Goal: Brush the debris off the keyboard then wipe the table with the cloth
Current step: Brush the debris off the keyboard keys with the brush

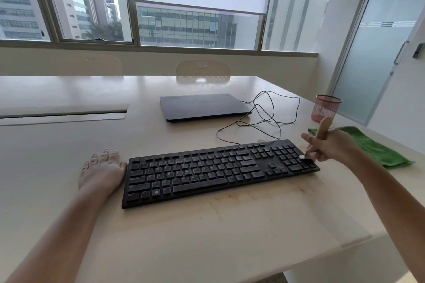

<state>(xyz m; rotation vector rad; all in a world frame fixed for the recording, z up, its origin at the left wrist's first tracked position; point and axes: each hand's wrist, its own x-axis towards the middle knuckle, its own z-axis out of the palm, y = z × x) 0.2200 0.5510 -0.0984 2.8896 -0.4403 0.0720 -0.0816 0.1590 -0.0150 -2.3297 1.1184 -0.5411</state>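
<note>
— Beige table (pixel 207 236), lower half of the frame, stained brownish along the near edge of the keyboard. What do you log on it first?

— I list the black keyboard (pixel 218 167), centre frame, lying slightly askew. My left hand (pixel 102 167) lies flat on the table at lower left, fingers straight and spread, thumb side touching the keyboard's left end.

— And the right side?

— My right hand (pixel 326 147), centre right, has its fingers curled round a wooden-handled brush (pixel 322 132); the bristle end sits on the keys at the keyboard's right end, the handle tilting up and away.

— The cloth?

— Green cloth (pixel 372 149), right edge of the frame, folded flat on the table just behind the right hand. Above it I note a pink mesh cup (pixel 325 108).

— Further back?

— Black cable (pixel 271 115) looping from the keyboard toward a closed dark laptop (pixel 202 105), centre. Beyond the table, a pale chair back (pixel 202 71), then windows (pixel 184 23) across the top of the frame, blinds partly lowered.
</note>
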